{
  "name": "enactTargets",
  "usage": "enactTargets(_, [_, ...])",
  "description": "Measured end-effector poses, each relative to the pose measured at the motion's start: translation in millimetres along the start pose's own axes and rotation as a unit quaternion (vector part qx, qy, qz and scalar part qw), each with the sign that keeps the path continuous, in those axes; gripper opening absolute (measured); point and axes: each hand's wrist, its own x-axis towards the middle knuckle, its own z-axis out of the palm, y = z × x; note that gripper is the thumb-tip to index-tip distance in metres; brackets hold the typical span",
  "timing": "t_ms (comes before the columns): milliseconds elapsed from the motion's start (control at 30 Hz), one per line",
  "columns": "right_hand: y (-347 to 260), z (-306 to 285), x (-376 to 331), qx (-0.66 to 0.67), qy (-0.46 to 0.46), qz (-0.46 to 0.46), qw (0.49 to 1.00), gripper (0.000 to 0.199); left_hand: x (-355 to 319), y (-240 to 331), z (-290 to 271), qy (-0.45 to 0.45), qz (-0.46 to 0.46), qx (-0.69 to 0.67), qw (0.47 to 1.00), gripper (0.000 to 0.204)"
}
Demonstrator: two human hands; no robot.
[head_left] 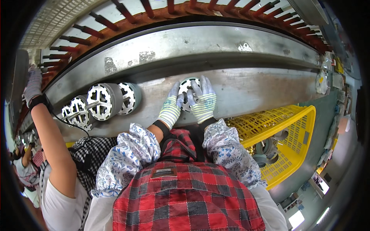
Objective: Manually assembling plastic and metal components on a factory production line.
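Note:
Both gloved hands are at a round metal part with a slotted, spoked light face (189,82) on the metal bench in front of me. My left hand (170,106) grips its left side, fingers pointing up along the rim. My right hand (203,101) closes on the right side, with some fingers bent over the face. The gloves cover much of the part's middle and lower edge. To the left stand several similar drum-shaped parts with spoked faces (101,99), the nearest showing a rod at its centre.
A tilted yellow plastic crate (302,142) holding grey ring-shaped metal parts (266,152) stands at my right. Beyond the bench's raised metal ledge (185,40) runs an orange rack with dark-tipped rods (127,13). At left, a co-worker's gloved hand (34,84) reaches toward the rack.

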Motion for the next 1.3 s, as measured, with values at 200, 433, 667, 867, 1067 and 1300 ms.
enactTargets(200, [0.2,6.4,0.9,-0.016,-0.008,-0.009,1.000,0.039,2.9,-2.2,-2.5,0.002,-0.013,0.016,1.000,0.053])
enactTargets(433, [12.2,4.1,-1.5,-0.040,-0.045,-0.031,0.998,0.043,11.6,8.4,-3.4,0.054,0.173,0.211,0.960,0.053])
enactTargets(667, [-33.2,-17.4,-3.6,0.094,-0.155,0.034,0.983,0.041,-23.4,89.4,-43.7,-0.042,0.442,0.257,0.858,0.051])
enactTargets(867, [-127.5,-49.2,50.8,0.229,-0.089,-0.150,0.958,0.074,-64.7,111.4,-118.5,0.129,0.436,0.178,0.873,0.043])
enactTargets(1067, [-200.8,-78.2,75.2,0.242,0.032,-0.290,0.925,0.048,-119.5,93.9,-207.0,0.395,0.234,0.137,0.878,0.022])
enactTargets(1300, [-126.6,-127.6,37.3,0.170,0.130,-0.233,0.949,0.030,-147.6,15.8,-323.9,0.569,0.212,0.184,0.773,0.035])
